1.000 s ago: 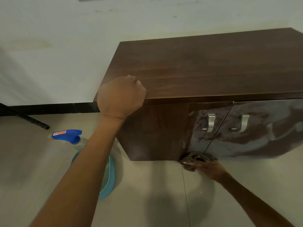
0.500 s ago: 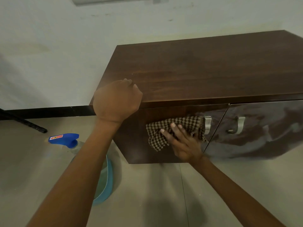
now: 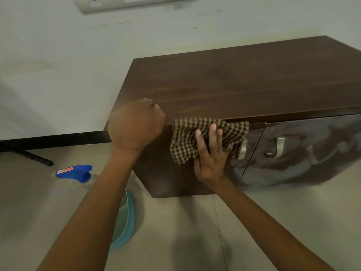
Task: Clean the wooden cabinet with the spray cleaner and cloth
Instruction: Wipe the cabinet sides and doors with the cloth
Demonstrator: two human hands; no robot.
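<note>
The dark wooden cabinet (image 3: 244,85) stands against the wall with two glossy doors and metal handles. My right hand (image 3: 211,155) presses a brown checked cloth (image 3: 187,141) flat against the top of the left door, fingers spread over it. My left hand (image 3: 134,124) is closed in a fist, resting on the cabinet's front left top edge. The spray cleaner (image 3: 75,172), with a blue trigger head and clear body, stands on the floor to the left, partly hidden behind my left forearm.
A blue-rimmed basin (image 3: 127,222) sits on the tiled floor under my left forearm. A black bar (image 3: 29,155) lies at the far left by the dark skirting. A white fixture (image 3: 127,2) is on the wall above.
My right hand has swept the cloth from the bottom of the left door up to its top edge. My left hand has stayed on the cabinet corner.
</note>
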